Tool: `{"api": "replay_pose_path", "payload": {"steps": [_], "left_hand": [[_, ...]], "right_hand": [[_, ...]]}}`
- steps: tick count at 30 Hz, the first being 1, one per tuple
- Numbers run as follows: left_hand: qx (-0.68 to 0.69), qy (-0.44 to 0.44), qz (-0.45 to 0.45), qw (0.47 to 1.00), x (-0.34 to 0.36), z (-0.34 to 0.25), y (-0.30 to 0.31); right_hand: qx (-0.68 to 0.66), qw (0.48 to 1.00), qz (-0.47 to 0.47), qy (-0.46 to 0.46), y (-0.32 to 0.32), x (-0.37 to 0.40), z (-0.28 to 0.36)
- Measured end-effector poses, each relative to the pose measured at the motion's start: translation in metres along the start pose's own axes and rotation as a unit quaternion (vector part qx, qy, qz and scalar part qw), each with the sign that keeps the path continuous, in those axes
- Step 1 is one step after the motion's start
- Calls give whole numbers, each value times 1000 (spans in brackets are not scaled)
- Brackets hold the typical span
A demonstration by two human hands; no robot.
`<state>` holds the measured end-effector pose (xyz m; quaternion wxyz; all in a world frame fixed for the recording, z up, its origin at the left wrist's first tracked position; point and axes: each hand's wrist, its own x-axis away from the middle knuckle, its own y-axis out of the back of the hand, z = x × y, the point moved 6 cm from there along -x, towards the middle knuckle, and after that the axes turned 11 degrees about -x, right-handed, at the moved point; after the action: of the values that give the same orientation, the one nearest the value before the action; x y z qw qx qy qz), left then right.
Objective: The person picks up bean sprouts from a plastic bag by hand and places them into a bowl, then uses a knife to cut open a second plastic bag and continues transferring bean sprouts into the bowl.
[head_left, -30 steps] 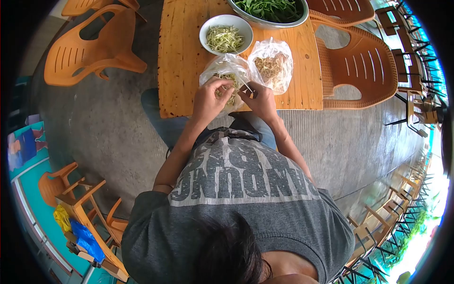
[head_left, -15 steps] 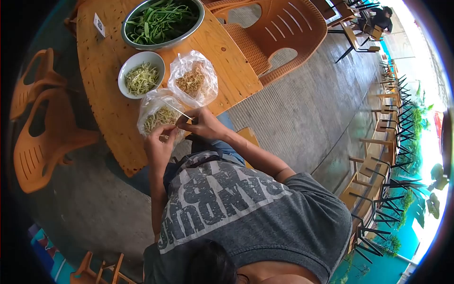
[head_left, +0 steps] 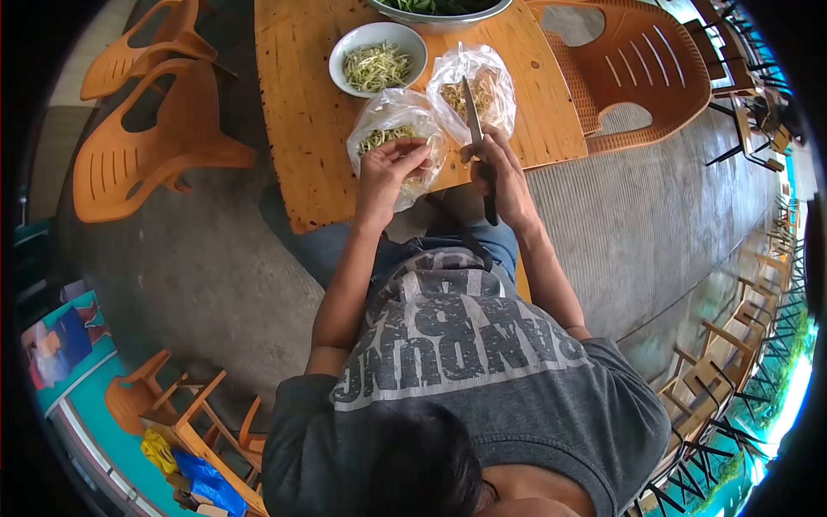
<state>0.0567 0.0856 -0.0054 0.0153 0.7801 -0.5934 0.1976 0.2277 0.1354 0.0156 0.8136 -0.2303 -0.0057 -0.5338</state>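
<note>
At a wooden table [head_left: 301, 155] between orange chairs [head_left: 164, 146] on a grey floor [head_left: 215, 284], the right hand [head_left: 506, 183] grips a knife [head_left: 473, 112] while the left hand [head_left: 386, 175] pinches narrowly.

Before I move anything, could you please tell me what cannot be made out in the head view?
- Far side of the metal basin and its greens: cut off by the top edge.
- Anything pinched in the left hand: too small to tell.
- Part of the knife handle: covered by the right hand.
- Some contents of the nearer bag: behind the left hand and cloudy plastic.
</note>
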Motion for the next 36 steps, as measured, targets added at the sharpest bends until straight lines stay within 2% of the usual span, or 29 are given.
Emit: {"api": "replay_pose_path", "payload": {"steps": [3,7,15,23,32,35,36], "left_hand": [[48,17,36,998,-5,7,-11],[46,46,52,997,-10,10,-18],[-52,21,57,997,-27,8,-28],[-82,9,67,994,-32,2,-40],[-176,-77,61,979,-35,7,-47],[-93,-77,76,990,-19,11,-53],[-88,-70,93,989,-9,11,-54]], "right_hand": [[5,1000,28,7,3,8,4],[-9,998,59,-5,3,8,-1],[24,994,104,9,0,-4,4],[25,995,94,12,10,-6,-1],[42,997,42,51,17,-17,-9],[38,999,-24,-14,26,-23,2],[94,995,-26,-5,31,-26,6]]}}
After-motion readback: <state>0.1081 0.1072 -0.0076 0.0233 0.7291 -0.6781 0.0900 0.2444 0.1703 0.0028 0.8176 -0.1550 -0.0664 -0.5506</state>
